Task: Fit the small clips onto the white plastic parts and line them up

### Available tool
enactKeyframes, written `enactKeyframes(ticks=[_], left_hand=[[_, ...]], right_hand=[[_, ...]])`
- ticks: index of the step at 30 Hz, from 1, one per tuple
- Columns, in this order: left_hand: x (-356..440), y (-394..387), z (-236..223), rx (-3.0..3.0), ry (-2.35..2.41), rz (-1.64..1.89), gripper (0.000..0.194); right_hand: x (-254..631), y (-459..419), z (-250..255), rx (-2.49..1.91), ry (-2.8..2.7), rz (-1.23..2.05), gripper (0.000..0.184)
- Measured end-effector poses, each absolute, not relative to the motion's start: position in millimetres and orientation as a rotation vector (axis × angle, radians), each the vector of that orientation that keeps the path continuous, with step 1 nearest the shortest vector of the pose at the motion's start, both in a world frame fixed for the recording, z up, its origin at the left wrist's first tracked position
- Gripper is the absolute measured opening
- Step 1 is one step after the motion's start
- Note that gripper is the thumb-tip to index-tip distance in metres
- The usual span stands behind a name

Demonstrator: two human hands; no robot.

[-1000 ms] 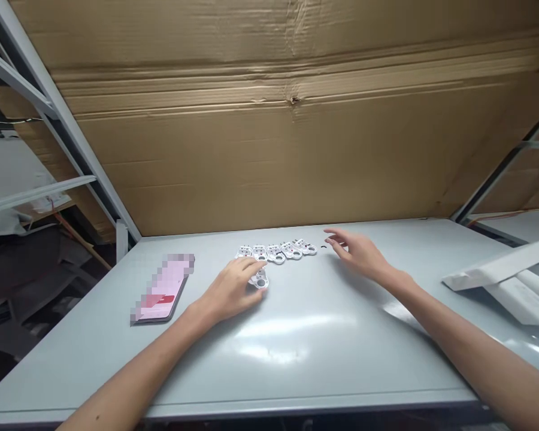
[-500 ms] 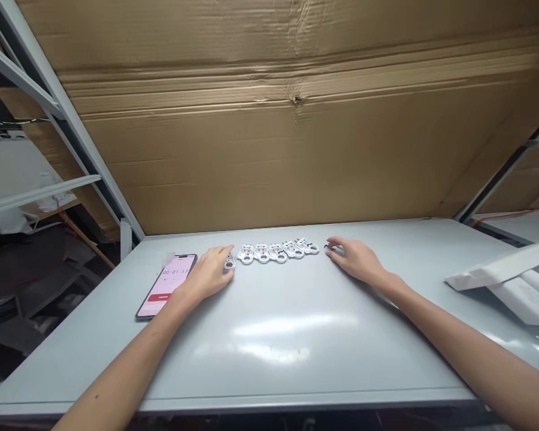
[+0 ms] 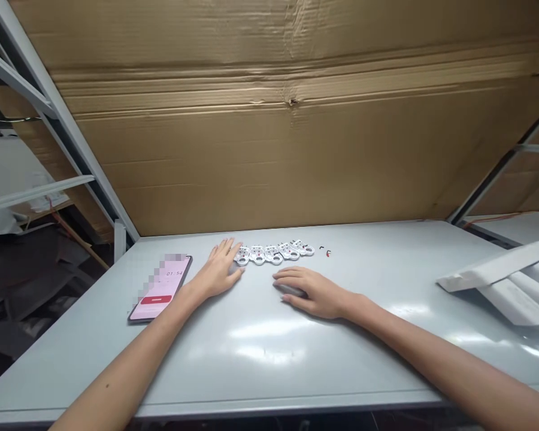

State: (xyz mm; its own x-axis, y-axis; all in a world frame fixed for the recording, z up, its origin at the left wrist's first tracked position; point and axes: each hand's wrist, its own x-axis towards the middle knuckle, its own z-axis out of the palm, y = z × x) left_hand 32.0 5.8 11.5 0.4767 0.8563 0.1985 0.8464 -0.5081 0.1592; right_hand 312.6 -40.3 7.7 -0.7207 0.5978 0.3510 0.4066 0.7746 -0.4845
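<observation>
The left hand [image 3: 219,270], fingers spread, lay flat and nearest, its fingertips just beside the end of a straight row of small white perforated plastic pieces [image 3: 273,253], which ran sideways from its 2 o'clock. The right hand [image 3: 309,293], fingers pressed together, lay at the row's 5 o'clock, pinching nothing visible, though I couldn't tell for certain. A black-framed smartphone with a pink screen [image 3: 155,286] read 01:54.
</observation>
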Motion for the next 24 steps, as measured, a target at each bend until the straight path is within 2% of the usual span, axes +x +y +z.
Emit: enactKeyframes(ticks=[7,13,18,24], left_hand=[[40,10,10,2.681,1.48,0.408,0.047],[41,4,19,2.659,1.548,0.531,0.046],[58,-19,20,2.63,1.369,0.674,0.054],[74,-43,17,2.646,1.169,0.596,0.071]], right_hand=[[313,-40,6,-0.769,-2.441,0.547,0.03],[313,-41,7,-0.797,-2.431,0.574,0.031],[314,-39,3,-0.786,-2.406,0.571,0.033],[315,-37,1,-0.846,-2.375,0.55,0.025]])
